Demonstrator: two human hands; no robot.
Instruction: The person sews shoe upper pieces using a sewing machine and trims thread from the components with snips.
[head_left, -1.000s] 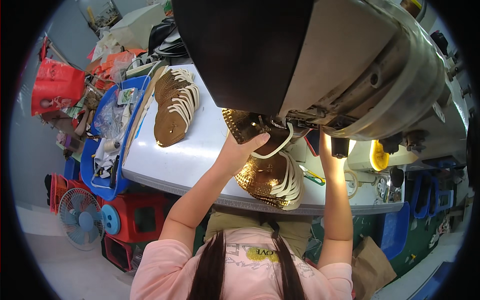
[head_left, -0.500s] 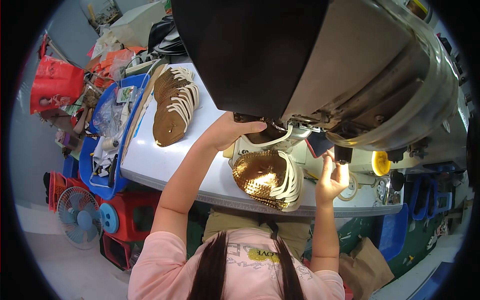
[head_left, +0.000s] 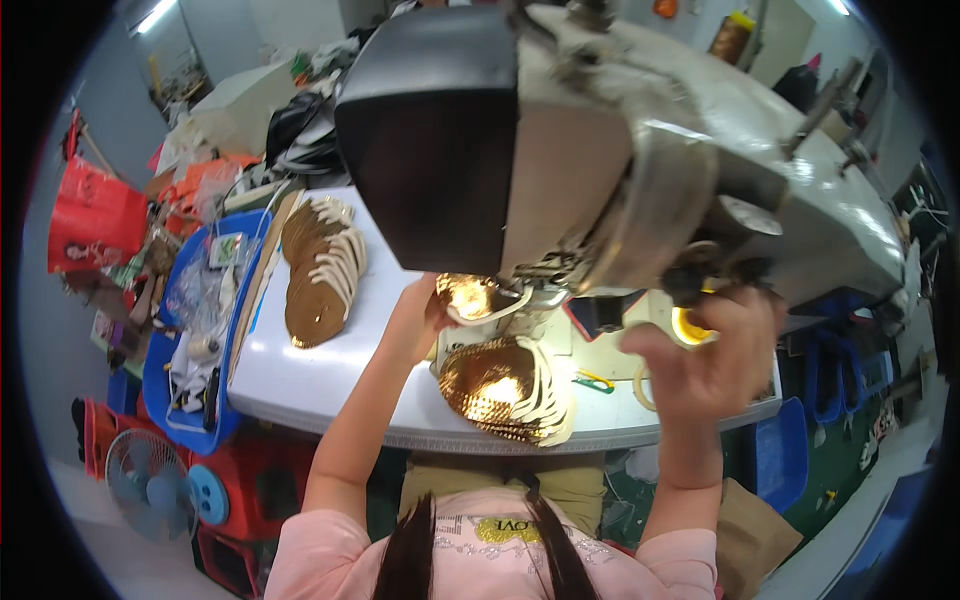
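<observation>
Gold piece in work: the gold piece (head_left: 468,297) with white edging is lying under the front of the sewing machine (head_left: 565,150); its far part is hiding behind the black cover (head_left: 430,175), which is standing at 12 o'clock.
Left hand: your left hand (head_left: 411,312) is touching this piece from about 9 o'clock. Your fingertips are partly hiding, so I cannot tell if they are pinching it.
Right hand: your right hand (head_left: 712,350) is hanging in the air between 3 and 4 o'clock from the piece, thumb spreading away from the curling fingers. I cannot tell if the fingers are touching the dark knob (head_left: 688,275).
Change: your right hand is now standing higher and more to the right than half a second ago, and your view is taking in more of the machine's upper part.
Meaning: in my judgement, only your left hand is now steadying the piece, while your right hand is attending to the machine side.
Stacks: the gold stack (head_left: 490,385) is resting on the counter (head_left: 285,385) at 6 o'clock from the piece; the brown stack (head_left: 318,300) is lying at 9 o'clock.
Cutter: the green-yellow cutter (head_left: 595,381) is lying at 4 o'clock.
</observation>
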